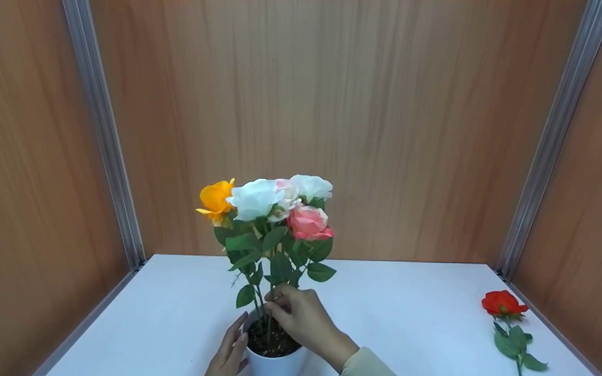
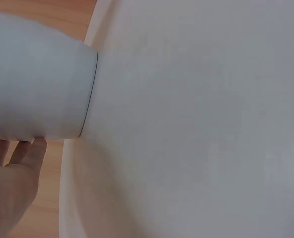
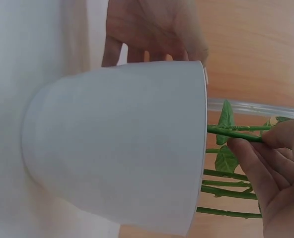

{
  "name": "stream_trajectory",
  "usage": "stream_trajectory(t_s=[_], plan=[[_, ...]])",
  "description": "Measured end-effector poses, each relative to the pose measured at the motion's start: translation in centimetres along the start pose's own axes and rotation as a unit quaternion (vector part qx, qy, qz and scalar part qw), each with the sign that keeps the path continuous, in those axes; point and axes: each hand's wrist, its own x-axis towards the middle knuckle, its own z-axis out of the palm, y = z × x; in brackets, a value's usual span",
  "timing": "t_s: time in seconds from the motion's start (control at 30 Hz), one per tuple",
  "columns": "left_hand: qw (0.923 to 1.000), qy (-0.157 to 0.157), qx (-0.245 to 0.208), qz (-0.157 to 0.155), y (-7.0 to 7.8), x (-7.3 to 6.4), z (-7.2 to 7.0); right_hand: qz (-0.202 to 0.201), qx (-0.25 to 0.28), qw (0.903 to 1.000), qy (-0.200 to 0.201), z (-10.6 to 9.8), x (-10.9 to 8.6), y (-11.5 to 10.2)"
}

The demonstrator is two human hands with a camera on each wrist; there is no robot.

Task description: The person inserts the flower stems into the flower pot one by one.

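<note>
A white pot (image 1: 278,366) with dark soil (image 1: 275,344) stands near the table's front. Several roses rise from it: an orange one (image 1: 216,197), white ones (image 1: 255,198) and a pink one (image 1: 309,222), with green leaves. My right hand (image 1: 309,319) pinches a green stem (image 3: 236,134) between thumb and fingers just above the pot's rim. Which bloom that stem carries I cannot tell. At the pot's left side, my left hand (image 1: 229,349) touches the wall with nearly straight fingertips, seen also in the left wrist view against the pot (image 2: 37,79).
A red rose (image 1: 504,304) with a leafy stem lies on the white table (image 1: 411,313) at the far right. Wood-grained panels (image 1: 363,104) close off the back and both sides, joined by grey metal posts (image 1: 107,130).
</note>
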Motion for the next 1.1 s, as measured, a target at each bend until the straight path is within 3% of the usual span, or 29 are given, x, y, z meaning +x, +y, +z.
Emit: stream_trajectory(t_s=[0.2,0.53,0.93,1.1], plan=[[0.9999,0.009,0.001,0.008,-0.1,-0.1,0.0,0.012,0.005,0.9999,-0.004,0.3,0.1,0.2],[0.9998,-0.009,-0.001,0.02,0.0,0.0,-0.4,0.013,0.011,0.9997,-0.018,1.2,0.5,0.1],[0.9999,-0.01,0.003,0.011,-0.1,-0.1,-0.2,0.006,0.023,0.9991,-0.036,1.4,0.3,0.1],[1.0,-0.007,0.006,0.004,0.0,-0.1,0.0,0.023,0.025,0.9984,-0.045,1.2,0.1,0.2]])
